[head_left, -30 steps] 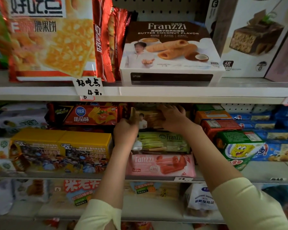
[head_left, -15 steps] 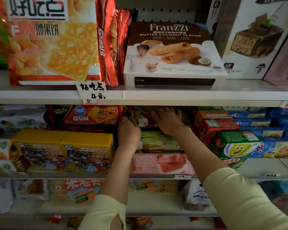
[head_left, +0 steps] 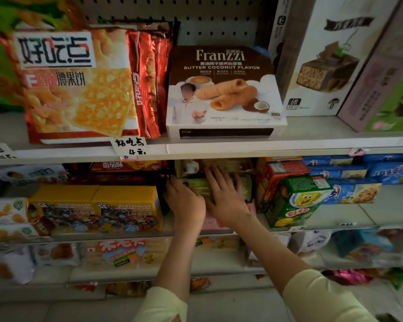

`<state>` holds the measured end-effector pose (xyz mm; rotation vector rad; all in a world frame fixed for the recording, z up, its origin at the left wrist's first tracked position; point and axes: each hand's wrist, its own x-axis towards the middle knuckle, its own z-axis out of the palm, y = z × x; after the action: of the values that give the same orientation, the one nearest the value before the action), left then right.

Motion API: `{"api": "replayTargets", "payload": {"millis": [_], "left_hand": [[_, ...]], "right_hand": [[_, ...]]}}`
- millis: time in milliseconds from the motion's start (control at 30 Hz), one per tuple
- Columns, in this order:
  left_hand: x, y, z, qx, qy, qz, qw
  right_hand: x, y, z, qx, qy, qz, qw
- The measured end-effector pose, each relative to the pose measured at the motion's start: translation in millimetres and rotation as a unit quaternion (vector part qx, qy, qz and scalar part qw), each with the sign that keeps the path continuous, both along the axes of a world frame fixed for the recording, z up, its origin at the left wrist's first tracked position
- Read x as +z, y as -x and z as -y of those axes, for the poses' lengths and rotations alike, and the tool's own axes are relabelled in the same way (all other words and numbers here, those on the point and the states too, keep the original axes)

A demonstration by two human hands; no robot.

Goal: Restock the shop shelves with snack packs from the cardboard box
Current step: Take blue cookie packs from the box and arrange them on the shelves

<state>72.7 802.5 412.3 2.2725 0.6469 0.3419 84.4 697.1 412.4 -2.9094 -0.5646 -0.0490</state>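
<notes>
Shelf unit: middle shelf [head_left: 335, 219] carries the work; both hands are in the gap under the upper shelf [head_left: 219, 148].

Step (judged): seating snack packs into the stack, tidying phase. No pack is in transit; cardboard box not in view.

Stack directly under and ahead of the hands, 3 packs visible:
- brown pack [head_left: 226, 167], top, just beyond R fingertips, pushed back under the upper shelf
- green pack [head_left: 201, 188], between the 2 hands
- pink pack [head_left: 213, 223], lowest, mostly hidden beneath both wrists

Orientation: each pack lies flat, long axis L-R along the shelf edge, printed face toward camera. Which end is which: can't tell, too dim.

Neighbours: yellow boxes [head_left: 96, 208] just L of the left hand; red/green cartoon boxes [head_left: 296, 198] just R of the right hand.

Right hand [head_left: 223, 195]: fingers straight, spread wide, palm flat on green pack, tips near the brown one. Pressing, not gripping.

Left hand [head_left: 186, 201]: at L end of green pack, fingers bent toward it; whether it grips, can't tell.

Next move (judged): push the stack back and square its front edges, w/o shoving the brown pack out of reach; then withdraw both hands for another pack.
</notes>
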Motion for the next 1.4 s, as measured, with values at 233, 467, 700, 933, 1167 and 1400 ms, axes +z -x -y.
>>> {"api": "replayTargets", "payload": {"millis": [233,467,700,933,1167,1400], "left_hand": [[7,7,5,-0.025,0.02,-0.014,0.999],[43,31,52,-0.023,0.038,0.054,0.998],[82,30,114,-0.158,0.274,-0.076,0.946],[64,34,143,-0.221,0.273,-0.155,0.923],[54,33,155,-0.222,0.284,-0.14,0.922],[54,25,156,-0.227,0.261,-0.191,0.919]], "right_hand": [[-5,3,10,0.007,0.032,-0.016,0.999],[30,34,33,0.016,-0.137,0.053,0.989],[70,46,119,-0.202,-0.297,0.254,0.898],[33,42,175,-0.311,-0.674,-0.19,0.643],[9,36,165,-0.258,-0.666,-0.273,0.644],[9,36,165,-0.255,-0.668,-0.286,0.638]]}}
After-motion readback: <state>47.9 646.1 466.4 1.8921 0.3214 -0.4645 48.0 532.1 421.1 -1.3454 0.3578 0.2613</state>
